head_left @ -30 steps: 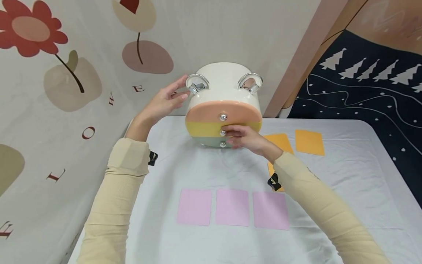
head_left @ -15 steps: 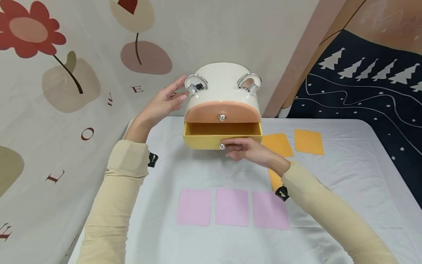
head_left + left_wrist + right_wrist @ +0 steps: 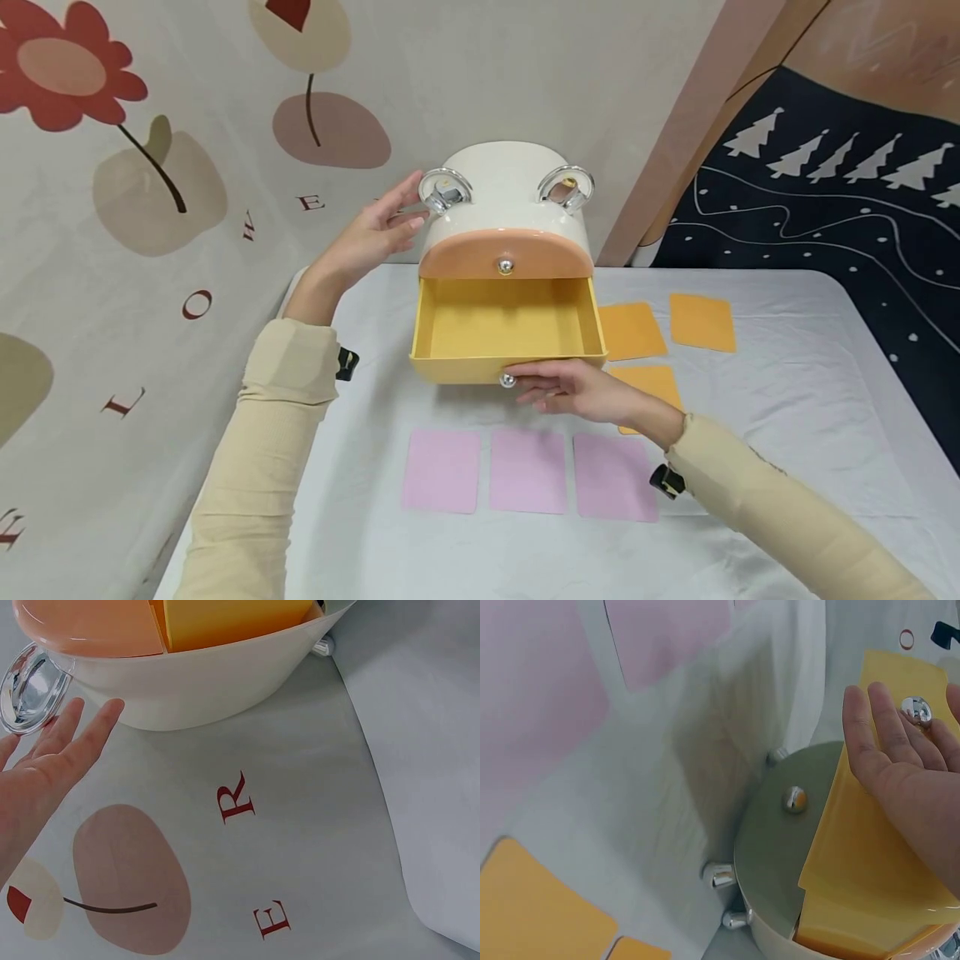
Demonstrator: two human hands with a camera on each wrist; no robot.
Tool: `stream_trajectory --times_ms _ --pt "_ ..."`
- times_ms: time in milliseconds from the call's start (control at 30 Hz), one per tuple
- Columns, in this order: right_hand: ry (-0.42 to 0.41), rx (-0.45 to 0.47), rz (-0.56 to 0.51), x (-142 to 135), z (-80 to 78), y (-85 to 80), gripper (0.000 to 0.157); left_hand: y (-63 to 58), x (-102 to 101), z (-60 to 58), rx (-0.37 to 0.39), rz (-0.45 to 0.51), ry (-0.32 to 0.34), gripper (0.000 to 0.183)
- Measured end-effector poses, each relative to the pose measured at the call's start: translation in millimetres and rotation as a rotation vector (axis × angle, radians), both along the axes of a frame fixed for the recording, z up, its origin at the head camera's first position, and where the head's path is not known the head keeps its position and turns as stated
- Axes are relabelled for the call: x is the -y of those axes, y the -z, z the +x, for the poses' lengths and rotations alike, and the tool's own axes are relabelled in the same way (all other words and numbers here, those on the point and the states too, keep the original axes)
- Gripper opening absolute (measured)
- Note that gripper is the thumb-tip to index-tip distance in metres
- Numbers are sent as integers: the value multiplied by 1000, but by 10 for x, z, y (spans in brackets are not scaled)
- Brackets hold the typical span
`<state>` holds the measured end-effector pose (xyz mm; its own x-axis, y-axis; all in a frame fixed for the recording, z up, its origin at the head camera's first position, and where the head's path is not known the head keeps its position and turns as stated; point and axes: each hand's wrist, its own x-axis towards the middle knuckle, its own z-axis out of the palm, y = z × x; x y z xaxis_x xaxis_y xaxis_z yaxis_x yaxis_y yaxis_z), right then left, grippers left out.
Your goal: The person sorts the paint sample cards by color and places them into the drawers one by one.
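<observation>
A white storage box [image 3: 507, 183] with silver ear-like rings stands at the back of the table. Its middle yellow drawer [image 3: 453, 372] is pulled far out, and nothing shows inside. My right hand [image 3: 577, 392] pinches the drawer's round silver knob [image 3: 916, 709]. At the box's left side, my left hand [image 3: 378, 227] touches the left silver ring [image 3: 31, 688] with fingers mostly straight. Above the yellow drawer, the orange drawer [image 3: 461, 255] is closed. The closed green drawer [image 3: 769, 847] shows in the right wrist view but is hidden in the head view.
Three pink paper squares [image 3: 528, 472] lie in a row before the box. To its right are three orange paper squares [image 3: 703, 322], one partly behind my right hand. A printed cloth wall [image 3: 247, 100] rises close behind and left of the box.
The yellow drawer has slid out from closed toward me, with my right hand moving along on its knob. My left hand has stayed at the ring.
</observation>
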<state>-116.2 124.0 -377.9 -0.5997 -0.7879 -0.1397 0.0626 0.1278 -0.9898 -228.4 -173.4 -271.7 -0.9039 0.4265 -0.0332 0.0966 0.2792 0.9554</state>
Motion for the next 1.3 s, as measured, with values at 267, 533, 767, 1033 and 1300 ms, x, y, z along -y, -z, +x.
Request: stream_trajectory --times_ms 267,533,767,1033,1300 --pt "-22 -7 -32 34 151 1 57 1 -7 -2 4 1 1 62" --pt "-44 -16 -39 27 206 21 59 -9 -15 4 -3 3 2 63" --pt "-106 -104 -40 -100 181 10 55 -10 -16 3 -11 -20 0 63" --pt "-105 -111 18 -607 117 -171 37 -22 -15 9 -14 -35 -3 63" --pt "120 -125 122 -1232 -73 -290 27 -23 -9 13 -22 -33 -2 63"
